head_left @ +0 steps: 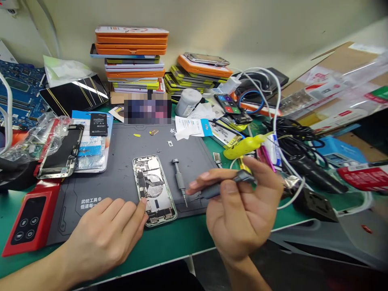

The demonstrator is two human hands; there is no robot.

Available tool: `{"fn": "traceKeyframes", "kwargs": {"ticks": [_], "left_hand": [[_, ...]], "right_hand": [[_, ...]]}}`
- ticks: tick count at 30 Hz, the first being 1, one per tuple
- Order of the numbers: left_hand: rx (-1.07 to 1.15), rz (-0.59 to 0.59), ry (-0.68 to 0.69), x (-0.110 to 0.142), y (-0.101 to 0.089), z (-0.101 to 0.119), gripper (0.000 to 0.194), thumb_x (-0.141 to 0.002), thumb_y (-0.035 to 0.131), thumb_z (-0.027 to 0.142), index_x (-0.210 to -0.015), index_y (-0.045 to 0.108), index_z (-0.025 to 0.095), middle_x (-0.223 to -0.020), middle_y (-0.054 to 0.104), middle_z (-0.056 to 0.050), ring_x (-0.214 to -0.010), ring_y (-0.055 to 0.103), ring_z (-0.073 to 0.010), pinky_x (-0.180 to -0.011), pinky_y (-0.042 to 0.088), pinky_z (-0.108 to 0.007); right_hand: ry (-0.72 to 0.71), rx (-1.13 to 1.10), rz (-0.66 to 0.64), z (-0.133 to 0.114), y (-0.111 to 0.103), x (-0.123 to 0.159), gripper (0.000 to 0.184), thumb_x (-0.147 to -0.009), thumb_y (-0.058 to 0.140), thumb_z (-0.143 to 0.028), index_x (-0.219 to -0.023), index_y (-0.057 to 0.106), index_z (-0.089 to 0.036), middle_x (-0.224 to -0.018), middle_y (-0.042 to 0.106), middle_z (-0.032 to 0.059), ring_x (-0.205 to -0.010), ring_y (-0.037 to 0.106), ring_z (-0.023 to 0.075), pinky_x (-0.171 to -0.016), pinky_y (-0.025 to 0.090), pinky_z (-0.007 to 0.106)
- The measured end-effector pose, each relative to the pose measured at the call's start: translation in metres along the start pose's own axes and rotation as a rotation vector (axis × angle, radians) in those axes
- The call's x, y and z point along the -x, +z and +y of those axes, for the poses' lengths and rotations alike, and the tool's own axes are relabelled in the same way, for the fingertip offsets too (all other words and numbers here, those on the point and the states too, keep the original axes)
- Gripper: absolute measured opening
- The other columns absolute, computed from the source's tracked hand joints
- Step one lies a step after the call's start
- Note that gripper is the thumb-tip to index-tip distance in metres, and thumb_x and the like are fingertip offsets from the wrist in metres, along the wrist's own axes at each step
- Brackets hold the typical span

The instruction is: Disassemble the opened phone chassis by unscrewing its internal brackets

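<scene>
An opened phone [155, 194], screen off and inner parts showing, lies on the grey work mat [121, 141]. My left hand [106, 234] is closed at its lower left side, with the fingertips against the frame. My right hand [242, 210] is raised to the right of the phone, palm up, its thumb and fingers closed round a grey screwdriver [212, 191] whose tip points left. A second grey screwdriver [179, 180] lies on the mat between the phone and my right hand. Small parts, including a SIM tray [170, 143], lie above the phone.
To the left are a detached phone screen [62, 151], a black battery [98, 124] and a red device [32, 218] with touch buttons. Stacked orange cases [131, 38] stand along the wall. A yellow bottle [244, 147], cables [300, 137] and packaging crowd the right side.
</scene>
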State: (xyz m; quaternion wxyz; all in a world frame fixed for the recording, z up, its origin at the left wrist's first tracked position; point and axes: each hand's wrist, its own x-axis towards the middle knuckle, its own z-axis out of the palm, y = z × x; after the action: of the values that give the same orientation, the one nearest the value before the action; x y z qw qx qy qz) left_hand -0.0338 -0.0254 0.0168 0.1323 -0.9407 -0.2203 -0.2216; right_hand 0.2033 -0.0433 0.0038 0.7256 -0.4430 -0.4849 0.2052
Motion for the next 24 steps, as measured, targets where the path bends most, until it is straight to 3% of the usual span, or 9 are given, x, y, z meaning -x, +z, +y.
{"fn": "traceKeyframes", "kwargs": {"ticks": [4, 9, 14, 19, 22, 24], "left_hand": [[-0.024, 0.02, 0.009, 0.001, 0.002, 0.0, 0.02, -0.105, 0.06, 0.011, -0.118, 0.073, 0.002, -0.073, 0.07, -0.003, -0.062, 0.069, -0.0195, -0.052, 0.043, -0.038], [-0.032, 0.05, 0.002, 0.001, 0.006, 0.002, 0.022, -0.106, 0.059, 0.014, -0.118, 0.072, 0.001, -0.075, 0.069, -0.004, -0.063, 0.068, -0.0218, -0.052, 0.042, -0.038], [0.036, 0.005, -0.046, 0.002, 0.01, 0.003, 0.033, -0.111, 0.052, 0.031, -0.115, 0.072, 0.004, -0.085, 0.071, -0.009, -0.071, 0.069, -0.0254, -0.058, 0.045, -0.04], [0.001, -0.034, -0.068, 0.004, 0.01, 0.004, 0.044, -0.114, 0.045, 0.043, -0.115, 0.07, 0.007, -0.096, 0.073, -0.011, -0.075, 0.067, -0.026, -0.064, 0.043, -0.041], [-0.038, -0.059, -0.094, 0.004, 0.01, 0.006, 0.038, -0.114, 0.043, 0.036, -0.113, 0.07, 0.01, -0.1, 0.073, -0.011, -0.079, 0.066, -0.0262, -0.068, 0.041, -0.042], [-0.039, -0.056, -0.103, 0.004, 0.01, 0.006, 0.036, -0.114, 0.043, 0.034, -0.112, 0.07, 0.01, -0.101, 0.073, -0.011, -0.081, 0.065, -0.0264, -0.07, 0.041, -0.041]], "right_hand": [[0.052, 0.019, 0.028, 0.01, -0.015, -0.015, 0.036, -0.107, 0.058, -0.017, -0.14, 0.059, -0.034, -0.1, 0.077, 0.0005, -0.073, 0.078, 0.0168, -0.058, 0.066, 0.03], [0.146, 0.173, -0.102, 0.02, -0.028, -0.015, 0.042, -0.107, 0.063, -0.024, -0.148, 0.053, -0.031, -0.104, 0.082, 0.0018, -0.091, 0.083, 0.0209, -0.09, 0.071, 0.043], [0.149, 0.217, -0.128, 0.019, -0.024, -0.005, 0.047, -0.105, 0.069, -0.028, -0.148, 0.053, -0.032, -0.102, 0.084, 0.002, -0.095, 0.084, 0.0229, -0.097, 0.069, 0.047], [0.143, 0.288, -0.168, 0.02, -0.022, 0.0, 0.054, -0.104, 0.07, -0.028, -0.154, 0.05, -0.033, -0.105, 0.083, 0.0045, -0.104, 0.082, 0.0269, -0.111, 0.06, 0.06], [0.153, 0.252, -0.179, 0.02, -0.023, 0.001, 0.046, -0.106, 0.066, -0.03, -0.15, 0.053, -0.033, -0.106, 0.081, 0.0041, -0.101, 0.081, 0.0249, -0.106, 0.061, 0.055], [0.152, 0.208, -0.171, 0.018, -0.024, -0.002, 0.034, -0.109, 0.059, -0.031, -0.143, 0.058, -0.031, -0.099, 0.078, 0.0024, -0.085, 0.077, 0.0199, -0.088, 0.065, 0.044]]}}
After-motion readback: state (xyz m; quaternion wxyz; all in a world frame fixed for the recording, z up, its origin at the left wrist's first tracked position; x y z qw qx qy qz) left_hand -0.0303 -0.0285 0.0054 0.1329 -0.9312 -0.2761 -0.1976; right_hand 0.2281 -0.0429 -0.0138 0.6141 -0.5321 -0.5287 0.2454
